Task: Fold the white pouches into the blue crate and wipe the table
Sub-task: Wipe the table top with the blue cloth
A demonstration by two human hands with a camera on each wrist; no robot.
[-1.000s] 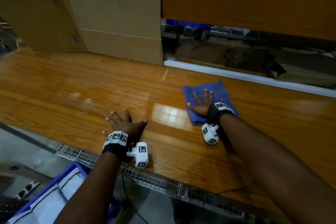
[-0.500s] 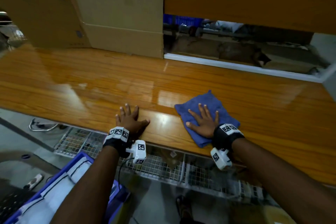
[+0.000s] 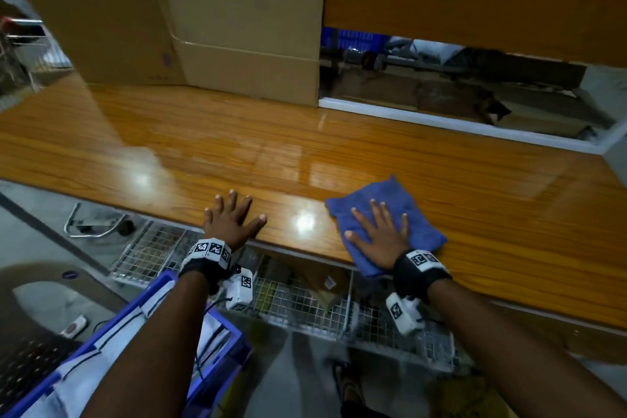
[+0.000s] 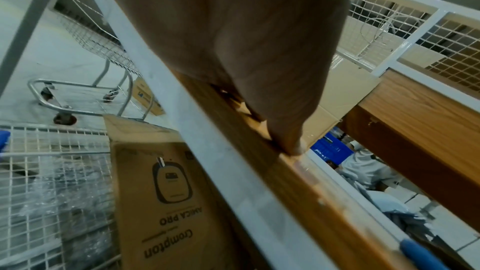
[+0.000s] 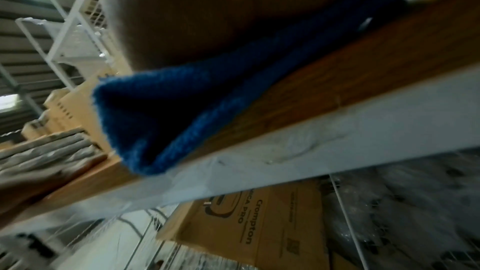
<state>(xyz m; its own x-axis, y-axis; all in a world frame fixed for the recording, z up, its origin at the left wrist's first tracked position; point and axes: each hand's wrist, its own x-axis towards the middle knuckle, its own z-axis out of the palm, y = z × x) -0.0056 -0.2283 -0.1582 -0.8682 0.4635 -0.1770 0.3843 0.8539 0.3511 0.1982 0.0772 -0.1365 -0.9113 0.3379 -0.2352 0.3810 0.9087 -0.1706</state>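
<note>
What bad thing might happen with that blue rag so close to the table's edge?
The blue cloth already hangs over the near edge of the glossy wooden table, so one more pull by the flat right hand might drop it onto the wire mesh shelf. The left hand, pressed at the rim, might slip off.

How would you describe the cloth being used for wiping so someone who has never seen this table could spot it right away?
Start at the long glossy wooden table and follow its near edge to the right. There, a soft blue cloth lies flat under the spread right hand, one corner hanging over the edge. It is the only blue thing on the tabletop; the left hand rests on bare wood.
</note>
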